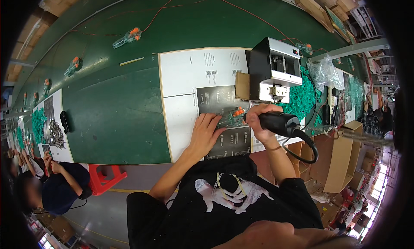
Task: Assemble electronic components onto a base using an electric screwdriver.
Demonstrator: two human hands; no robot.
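Note:
In my right hand (262, 127) is a black electric screwdriver (280, 123), gripped around its body, its front end pointing left and its cable looping down on the right. Just left of its front end lies a clear, greenish plastic device (228, 119) with orange parts on top. My left hand (205, 134) pinches the near end of this device between thumb and fingers, against the printed cardboard sheet (179, 76). The screwdriver's tip is close to the orange parts; whether it touches a screw is too small to tell.
Beyond my right hand stands a black-and-silver machine (276, 70), with green rings (304, 93) heaped beside it. A clear plastic bag (325, 74) lies farther right. Similar clear-and-orange devices, one (128, 37) on a red wire, rest on the green table (116, 106). A co-worker (64, 184) sits at left.

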